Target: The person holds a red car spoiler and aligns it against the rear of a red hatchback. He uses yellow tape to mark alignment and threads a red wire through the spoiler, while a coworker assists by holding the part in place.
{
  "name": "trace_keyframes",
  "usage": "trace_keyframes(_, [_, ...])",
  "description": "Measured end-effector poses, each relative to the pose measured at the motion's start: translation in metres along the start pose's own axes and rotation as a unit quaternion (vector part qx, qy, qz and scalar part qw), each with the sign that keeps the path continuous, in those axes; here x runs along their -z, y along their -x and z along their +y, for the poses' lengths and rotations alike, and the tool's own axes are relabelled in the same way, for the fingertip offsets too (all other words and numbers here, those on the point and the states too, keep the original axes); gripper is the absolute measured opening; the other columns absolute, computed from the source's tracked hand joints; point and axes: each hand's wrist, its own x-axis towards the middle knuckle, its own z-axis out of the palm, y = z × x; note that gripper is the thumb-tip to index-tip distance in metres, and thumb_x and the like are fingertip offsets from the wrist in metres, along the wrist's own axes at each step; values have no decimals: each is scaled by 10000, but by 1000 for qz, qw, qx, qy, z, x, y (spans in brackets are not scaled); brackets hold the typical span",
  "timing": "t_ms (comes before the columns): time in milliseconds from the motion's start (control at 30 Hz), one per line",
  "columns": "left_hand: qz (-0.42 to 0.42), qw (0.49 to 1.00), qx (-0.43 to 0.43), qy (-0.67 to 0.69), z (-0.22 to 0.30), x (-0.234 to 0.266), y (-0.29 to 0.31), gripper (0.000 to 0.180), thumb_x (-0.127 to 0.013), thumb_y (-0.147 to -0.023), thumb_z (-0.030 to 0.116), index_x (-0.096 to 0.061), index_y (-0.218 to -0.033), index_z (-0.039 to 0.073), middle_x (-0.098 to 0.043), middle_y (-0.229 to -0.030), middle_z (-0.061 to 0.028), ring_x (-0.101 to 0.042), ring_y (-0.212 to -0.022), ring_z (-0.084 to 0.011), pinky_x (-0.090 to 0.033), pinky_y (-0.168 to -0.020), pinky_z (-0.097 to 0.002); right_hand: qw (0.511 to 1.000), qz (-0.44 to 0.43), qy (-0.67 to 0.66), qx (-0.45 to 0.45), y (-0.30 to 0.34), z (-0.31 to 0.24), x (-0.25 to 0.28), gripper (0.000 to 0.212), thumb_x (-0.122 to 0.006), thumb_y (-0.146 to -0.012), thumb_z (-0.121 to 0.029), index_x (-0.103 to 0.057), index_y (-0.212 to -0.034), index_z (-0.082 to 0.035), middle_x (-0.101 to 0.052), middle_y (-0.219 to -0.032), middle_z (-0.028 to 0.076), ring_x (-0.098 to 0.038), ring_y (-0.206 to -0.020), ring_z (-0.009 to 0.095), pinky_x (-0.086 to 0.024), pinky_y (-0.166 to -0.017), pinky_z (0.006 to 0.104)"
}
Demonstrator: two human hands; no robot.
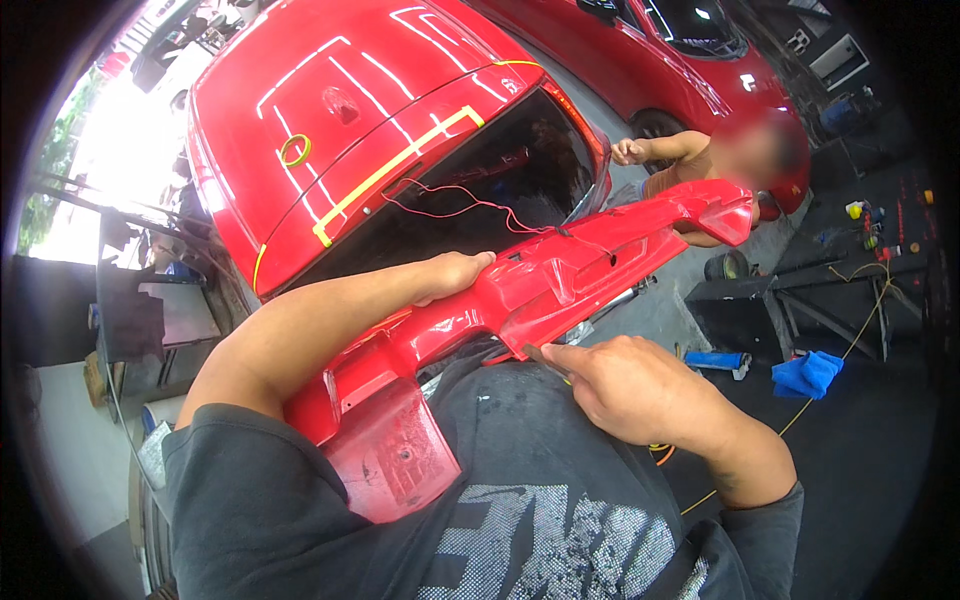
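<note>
A long red car spoiler (536, 290) lies across the front of my body, its hollow, ribbed side facing me. My left hand (455, 276) grips its far edge, with the finger ends hidden behind the part. In my right hand (635, 388) is a small flat tool (540, 356) like a scraper or blade; most of it is covered by my fingers. Its tip meets the near edge of the spoiler, by my shirt. A thin red wire (470, 204) runs from the spoiler to the car's rear opening.
Ahead stands a red car (340, 110) with yellow tape (400, 172) along its roof edge and a tape roll (296, 150) on top. Another person (690, 165) is beyond the spoiler's right end. To the right are a dark bench (800, 285), a blue cloth (806, 374) and a blue tube (716, 361).
</note>
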Motion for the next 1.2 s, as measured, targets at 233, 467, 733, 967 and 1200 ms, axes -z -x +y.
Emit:
trace_keyframes(233, [2, 1000, -1, -3, -8, 1, -7, 715, -343, -1181, 584, -734, -1432, 40, -696, -1466, -205, -686, -1314, -340, -500, -1138, -486, 998, -40, 57, 2, -1, -8, 13, 497, -601, -956, -83, -678, -1441, -8, -742, -887, 314, -745, -882, 494, -580, -850, 591])
trace_keyframes(467, [15, 1000, -8, -6, -9, -2, -8, 720, -354, -1173, 606, -754, -1389, 47, -762, -1332, -195, -748, -1170, -316, -543, -1076, -501, 994, -77, 80, -7, -10, -13, 19, 410, -593, -956, -87, -683, -1342, 18, -769, -944, 303, -769, -938, 481, -605, -876, 587])
trace_keyframes(733, [28, 999, -5, -19, -4, -1, -1, 725, -365, -1168, 609, -750, -1390, 37, -755, -1358, -188, -733, -1220, -319, -531, -1096, -506, 994, -74, 80, 27, -15, -13, 22, 439, -603, -940, -72, -687, -1362, 13, -759, -908, 288, -762, -913, 473, -587, -880, 580])
trace_keyframes(967, [5, 1000, 14, 8, 7, -4, 13, 713, -368, -1169, 605, -753, -1378, 43, -762, -1338, -186, -743, -1193, -312, -546, -1077, -504, 991, -108, 73, 17, -21, -17, 28, 289, -593, -925, -47, -715, -1171, 40, -758, -1008, 301, -759, -1026, 461, -589, -926, 562])
trace_keyframes(1200, [-4, 999, 19, 28, -8, -5, -7, 689, -388, -1172, 598, -749, -1359, 42, -778, -1280, -189, -778, -1104, -310, -586, -1022, -501, 989, -130, 74, 20, -22, -13, 29, 282, -590, -917, -33, -724, -1156, 33, -759, -1035, 297, -755, -1059, 460, -588, -947, 552])
